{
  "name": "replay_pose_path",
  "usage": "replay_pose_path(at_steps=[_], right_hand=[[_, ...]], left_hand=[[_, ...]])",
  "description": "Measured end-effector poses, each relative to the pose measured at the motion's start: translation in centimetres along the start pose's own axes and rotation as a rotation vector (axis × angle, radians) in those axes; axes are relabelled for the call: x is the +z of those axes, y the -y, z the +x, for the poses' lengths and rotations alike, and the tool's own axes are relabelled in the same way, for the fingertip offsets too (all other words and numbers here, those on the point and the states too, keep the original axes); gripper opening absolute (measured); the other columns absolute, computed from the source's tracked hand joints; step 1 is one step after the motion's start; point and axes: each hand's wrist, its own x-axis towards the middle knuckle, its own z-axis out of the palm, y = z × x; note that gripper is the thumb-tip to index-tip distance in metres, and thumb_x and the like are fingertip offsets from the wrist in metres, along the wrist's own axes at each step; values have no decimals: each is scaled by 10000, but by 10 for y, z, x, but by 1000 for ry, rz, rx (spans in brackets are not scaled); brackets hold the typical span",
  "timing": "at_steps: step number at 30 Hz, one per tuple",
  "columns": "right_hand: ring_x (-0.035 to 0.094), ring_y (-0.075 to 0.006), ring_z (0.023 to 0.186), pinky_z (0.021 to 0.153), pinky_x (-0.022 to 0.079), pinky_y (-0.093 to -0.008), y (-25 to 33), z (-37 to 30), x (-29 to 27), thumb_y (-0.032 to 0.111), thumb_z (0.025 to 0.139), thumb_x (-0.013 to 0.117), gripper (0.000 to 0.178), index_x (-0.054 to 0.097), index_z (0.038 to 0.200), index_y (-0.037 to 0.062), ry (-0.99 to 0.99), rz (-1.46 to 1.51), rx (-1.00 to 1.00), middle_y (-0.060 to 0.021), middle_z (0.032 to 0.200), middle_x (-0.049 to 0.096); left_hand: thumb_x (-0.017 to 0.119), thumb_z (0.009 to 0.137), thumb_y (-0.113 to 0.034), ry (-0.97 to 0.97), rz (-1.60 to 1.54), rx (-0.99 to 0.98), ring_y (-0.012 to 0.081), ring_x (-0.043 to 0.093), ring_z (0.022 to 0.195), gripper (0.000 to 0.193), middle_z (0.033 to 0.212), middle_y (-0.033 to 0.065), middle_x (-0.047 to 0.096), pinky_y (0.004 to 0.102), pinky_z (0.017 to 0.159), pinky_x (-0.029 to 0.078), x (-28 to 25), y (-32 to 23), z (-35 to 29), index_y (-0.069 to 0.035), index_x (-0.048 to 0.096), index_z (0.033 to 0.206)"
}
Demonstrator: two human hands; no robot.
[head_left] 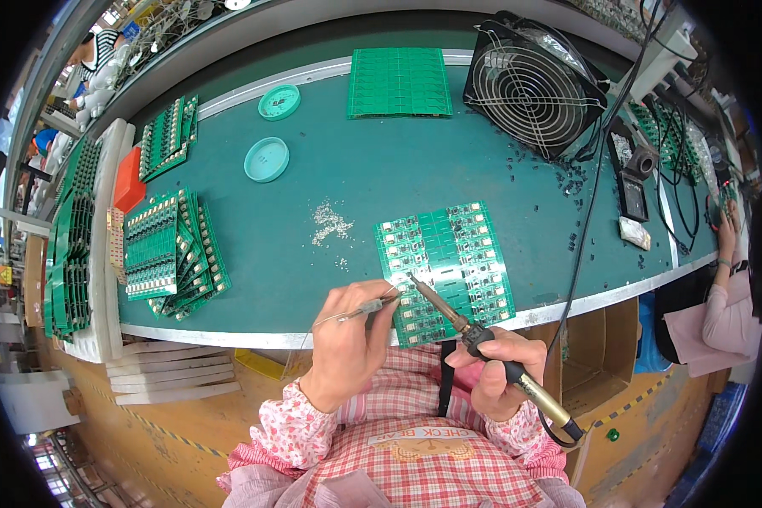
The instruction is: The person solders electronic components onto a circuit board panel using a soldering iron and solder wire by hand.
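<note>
My right hand [506, 360] grips a soldering iron [440, 303] by its black and gold handle, the tip slanting up and left. That tip is over the left-hand part of a green circuit board panel [436, 245], which lies at the table's near edge with rows of small white and black components. Whether the tip touches the board I cannot tell. Closed just left of the panel, my left hand [345, 340] pinches what looks like thin solder wire in a clear sleeve [366, 308]. Its end points toward the iron's tip.
Loose white components [328, 223] lie left of the panel; small black parts [571, 182] are scattered right. Stacked boards [157, 245] stand left, a green panel stack [400, 82] and a black fan [533, 89] at the back. The iron's cord crosses right. Another person's hand [726, 233] is far right.
</note>
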Motion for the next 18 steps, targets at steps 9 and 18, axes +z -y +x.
replay_pose_path(at_steps=[9,18], right_hand=[[683,-188,552,502,525,-292,1,1,1,122,957,612,176,554,1073,2,3,3,-4,-117,706,719],[683,-186,551,502,526,-293,0,0,0,130,961,614,181,552,1079,9,-12,8,-17,-110,701,718]], left_hand=[[681,823,72,-1,2,7,307,650,845,232,995,124,690,371,724,508,1,1,0,-9,629,1033],[681,827,69,-12,-9,17,312,649,849,235,996,129,687,379,732,505,2,1,-1,-10,626,1041]])
